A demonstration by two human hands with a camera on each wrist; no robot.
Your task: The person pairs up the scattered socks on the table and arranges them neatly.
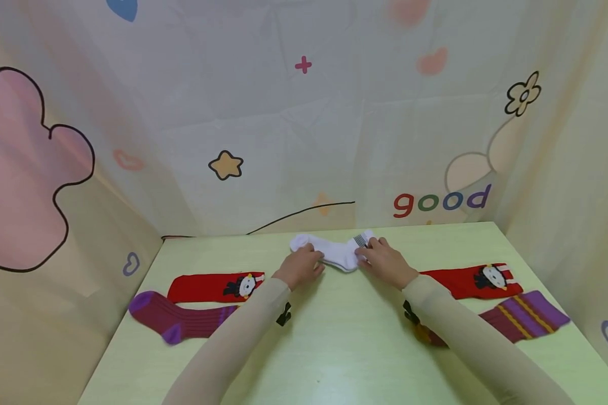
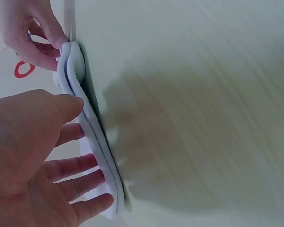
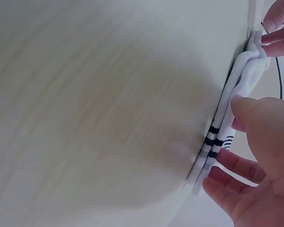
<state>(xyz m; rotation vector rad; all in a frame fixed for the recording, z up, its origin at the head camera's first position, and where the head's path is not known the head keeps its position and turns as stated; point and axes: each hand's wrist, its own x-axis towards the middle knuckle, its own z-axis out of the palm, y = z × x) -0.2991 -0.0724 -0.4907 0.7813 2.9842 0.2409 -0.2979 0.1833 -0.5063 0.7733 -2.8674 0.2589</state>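
Near the table's back edge lies a pair of white socks (image 1: 336, 256), one on top of the other, with dark stripes by the cuffs at the right. My left hand (image 1: 300, 267) rests at the toe half; in the left wrist view its fingers (image 2: 78, 182) spread nearly straight over the layered fabric. At the cuff end, my right hand (image 1: 387, 263) touches the striped part. Its thumb (image 3: 244, 109) meets the upper sock's edge in the right wrist view, while the other fingers lie loosely extended along the cuffs.
Left on the table (image 1: 329, 349) lie a red sock (image 1: 202, 288) with a cartoon figure and a burgundy-purple sock (image 1: 157, 312). A matching red sock (image 1: 466, 281) and burgundy-purple striped sock (image 1: 532, 318) lie at right, partly behind my right sleeve. A printed curtain (image 1: 304, 124) stands behind.
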